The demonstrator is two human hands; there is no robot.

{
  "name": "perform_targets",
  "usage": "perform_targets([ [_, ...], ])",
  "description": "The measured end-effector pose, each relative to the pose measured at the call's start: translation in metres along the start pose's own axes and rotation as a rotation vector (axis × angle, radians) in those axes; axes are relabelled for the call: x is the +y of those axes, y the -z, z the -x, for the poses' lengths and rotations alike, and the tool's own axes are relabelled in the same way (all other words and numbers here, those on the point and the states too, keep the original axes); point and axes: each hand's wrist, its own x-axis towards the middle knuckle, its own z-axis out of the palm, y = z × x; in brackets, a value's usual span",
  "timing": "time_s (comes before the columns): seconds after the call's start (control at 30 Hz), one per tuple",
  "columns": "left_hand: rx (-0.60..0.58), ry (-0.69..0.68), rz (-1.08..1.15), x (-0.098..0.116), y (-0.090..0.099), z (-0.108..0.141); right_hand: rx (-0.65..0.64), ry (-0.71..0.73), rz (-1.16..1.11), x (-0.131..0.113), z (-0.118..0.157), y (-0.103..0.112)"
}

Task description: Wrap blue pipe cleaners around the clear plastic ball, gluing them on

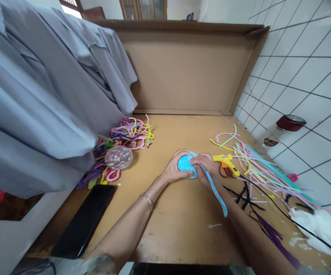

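Near the middle of the table, my left hand [174, 168] is wrapped round the left side of a round object covered in coils of blue pipe cleaner [185, 164]. My right hand [206, 167] is at its right side, fingers pinched on the blue strip where it meets the coils. The loose tail of the blue strip [215, 191] hangs down over my right wrist. Just right of my right hand lies a yellow glue gun [229, 164], with orange-red scissor handles [223, 171] partly under it.
A clear ball with coloured specks [119, 157] sits by tangled pipe cleaners [131, 133] at left. A black phone [84, 221] lies front left. Straight pipe cleaners [263, 164], a black cord [286, 215] and a purple tassel [268, 227] lie right. Cardboard [188, 72] stands behind.
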Motion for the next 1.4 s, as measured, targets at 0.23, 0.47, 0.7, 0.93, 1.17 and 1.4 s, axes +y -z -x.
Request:
perform_targets([
  [0.23,0.013,0.011,-0.065,0.0019,-0.0001,0.0023,0.019,0.018,-0.013,-0.0016,-0.0001,0.0003],
  [0.47,-0.01,-0.099,-0.102,-0.0004,0.001,0.0004,-0.013,0.062,0.009,0.0038,0.0001,0.0003],
  [0.7,-0.014,-0.103,-0.146,0.0004,0.0037,0.0004,-0.017,0.027,-0.003,0.0036,-0.0005,0.0005],
  [0.93,-0.018,-0.12,-0.172,-0.0017,0.0057,0.0012,-0.021,0.024,-0.025,0.0039,-0.0004,0.0015],
  [1.17,-0.028,-0.143,-0.199,0.0004,0.006,0.0009,-0.028,-0.013,-0.017,0.0037,-0.0008,0.0017],
  [1.4,-0.03,-0.117,-0.197,0.0041,0.0066,0.0005,-0.003,0.021,-0.062,0.0009,-0.0041,0.004],
])
